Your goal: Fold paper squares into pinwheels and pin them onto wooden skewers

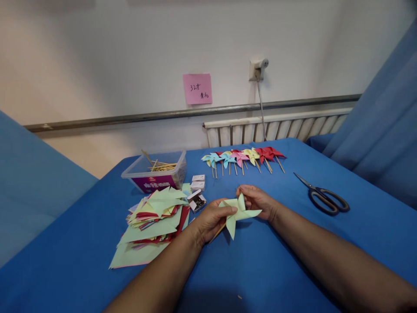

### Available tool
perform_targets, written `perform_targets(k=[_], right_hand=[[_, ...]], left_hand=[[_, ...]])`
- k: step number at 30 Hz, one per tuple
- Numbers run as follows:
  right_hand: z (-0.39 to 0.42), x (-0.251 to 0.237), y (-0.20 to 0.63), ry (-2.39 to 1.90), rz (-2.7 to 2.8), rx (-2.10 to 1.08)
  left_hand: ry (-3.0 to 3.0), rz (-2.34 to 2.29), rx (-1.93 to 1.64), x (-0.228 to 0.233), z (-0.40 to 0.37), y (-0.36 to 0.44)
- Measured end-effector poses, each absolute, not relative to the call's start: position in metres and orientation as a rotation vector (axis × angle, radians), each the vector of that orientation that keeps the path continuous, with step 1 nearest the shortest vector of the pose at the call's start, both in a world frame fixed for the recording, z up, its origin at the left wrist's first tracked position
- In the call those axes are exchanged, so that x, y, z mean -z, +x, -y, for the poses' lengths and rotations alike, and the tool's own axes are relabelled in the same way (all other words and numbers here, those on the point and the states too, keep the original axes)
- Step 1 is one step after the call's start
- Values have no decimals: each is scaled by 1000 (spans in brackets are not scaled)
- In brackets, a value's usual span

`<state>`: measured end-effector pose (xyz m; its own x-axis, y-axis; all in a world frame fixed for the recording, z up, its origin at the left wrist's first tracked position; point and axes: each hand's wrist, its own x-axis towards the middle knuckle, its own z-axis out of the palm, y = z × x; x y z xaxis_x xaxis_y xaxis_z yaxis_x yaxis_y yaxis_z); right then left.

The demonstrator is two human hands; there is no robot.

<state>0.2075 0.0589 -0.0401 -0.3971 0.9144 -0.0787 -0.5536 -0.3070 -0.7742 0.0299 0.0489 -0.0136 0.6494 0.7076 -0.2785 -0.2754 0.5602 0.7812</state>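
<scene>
A pale green paper pinwheel (240, 213) is held over the blue table. My left hand (213, 219) is closed on it, thumb pressed near its middle. Below that hand a thin wooden stick (217, 232) slants down to the left. My right hand (257, 201) has its fingers curled in at the pinwheel's upper blade; its fingertips are partly hidden behind the paper. Just left of my hands lies an open small box of pins (196, 201), with two closed white boxes (198, 182) behind it.
Stacked coloured paper (153, 226) lies at the left, in front of a plastic tub (156, 171) of wooden sticks. Several finished pinwheels (241, 157) form a row at the back. Black-handled scissors (324, 198) rest at the right. A radiator (286, 128) stands beyond the table.
</scene>
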Motion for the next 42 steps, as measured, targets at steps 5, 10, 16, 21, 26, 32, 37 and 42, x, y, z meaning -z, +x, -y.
perform_targets(k=[5,10,16,21,26,32,37,42], right_hand=[[-58,43,204,-727,869,-1823],[-62,45,201,-804,801,-1751],[-70,51,200,-706,562,-1638],[-63,52,193,-705,722,-1611],[-55,53,188,-711,949,-1589],[-55,55,186,-776,915,-1530],[-53,53,181,-915,969,-1427],[-54,50,181,-982,951,-1377]], left_hand=[[772,-662,-644,15,-48,31],[753,-687,-652,18,-47,31],[713,-736,-836,19,-52,34],[629,-803,-1075,18,-60,33],[644,-862,-1157,19,-57,36],[660,-938,-1189,19,-53,42],[716,-944,-1116,22,-48,45],[749,-921,-1030,21,-45,44]])
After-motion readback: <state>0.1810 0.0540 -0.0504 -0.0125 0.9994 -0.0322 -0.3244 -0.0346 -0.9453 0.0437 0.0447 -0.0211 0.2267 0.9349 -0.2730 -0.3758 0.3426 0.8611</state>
